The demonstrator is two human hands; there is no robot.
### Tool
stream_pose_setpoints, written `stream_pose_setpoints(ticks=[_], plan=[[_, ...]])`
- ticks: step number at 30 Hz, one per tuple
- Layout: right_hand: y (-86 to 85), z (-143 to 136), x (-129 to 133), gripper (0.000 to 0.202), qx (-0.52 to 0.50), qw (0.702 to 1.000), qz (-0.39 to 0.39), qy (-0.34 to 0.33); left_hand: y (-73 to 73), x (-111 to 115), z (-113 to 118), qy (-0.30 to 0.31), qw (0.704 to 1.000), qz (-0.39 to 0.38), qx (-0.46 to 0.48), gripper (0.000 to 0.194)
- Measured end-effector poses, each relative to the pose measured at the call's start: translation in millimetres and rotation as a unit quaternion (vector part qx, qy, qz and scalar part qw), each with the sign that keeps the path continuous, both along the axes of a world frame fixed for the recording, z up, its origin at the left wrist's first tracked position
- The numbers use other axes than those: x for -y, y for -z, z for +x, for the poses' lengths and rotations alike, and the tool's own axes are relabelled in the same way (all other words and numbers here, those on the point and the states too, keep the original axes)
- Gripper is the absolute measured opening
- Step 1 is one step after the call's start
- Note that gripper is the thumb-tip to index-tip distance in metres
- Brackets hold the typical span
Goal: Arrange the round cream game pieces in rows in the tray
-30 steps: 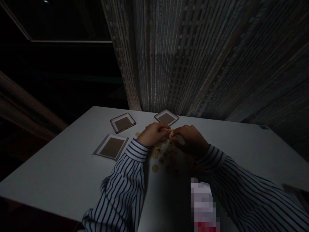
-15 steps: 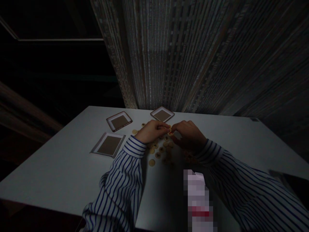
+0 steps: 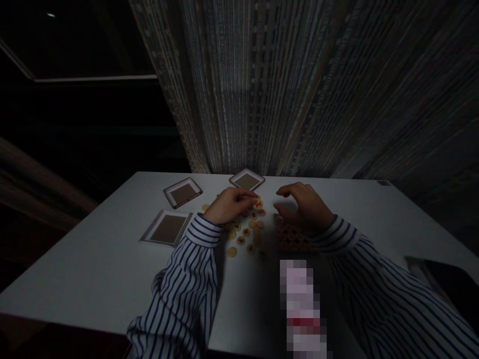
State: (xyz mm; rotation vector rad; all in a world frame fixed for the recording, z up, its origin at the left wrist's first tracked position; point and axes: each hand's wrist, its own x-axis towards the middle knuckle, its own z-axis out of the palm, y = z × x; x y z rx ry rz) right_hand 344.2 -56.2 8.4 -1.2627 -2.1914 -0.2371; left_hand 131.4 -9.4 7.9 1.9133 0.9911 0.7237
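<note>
A red-marked xiangqi piece (image 3: 259,204) sat pinched in the left hand (image 3: 229,205), mid-frame.
The right hand (image 3: 305,207) held nothing, thumb and fingers wide apart; the piece lay left of that gap, near loose discs (image 3: 232,252) on the desk (image 3: 93,264).

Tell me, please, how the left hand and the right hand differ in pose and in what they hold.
The left hand pinches a round piece with a red mark; the right hand holds nothing that shows. The left hand's grip is closed, while the right hand is open, thumb and fingertips apart. Both come out of striped sleeves.
</note>
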Motion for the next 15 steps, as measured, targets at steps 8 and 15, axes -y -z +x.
stream_pose_setpoints(ticks=[8,15], plan=[[-8.6,22,16,0.018,-0.093,0.994,0.039,0.043,-4.5,10,10,-0.036,0.999,0.019,0.033,0.027],[-6.4,29,23,0.012,-0.139,0.987,0.061,0.054,-3.9,13,38,-0.053,0.997,0.015,0.058,0.028]])
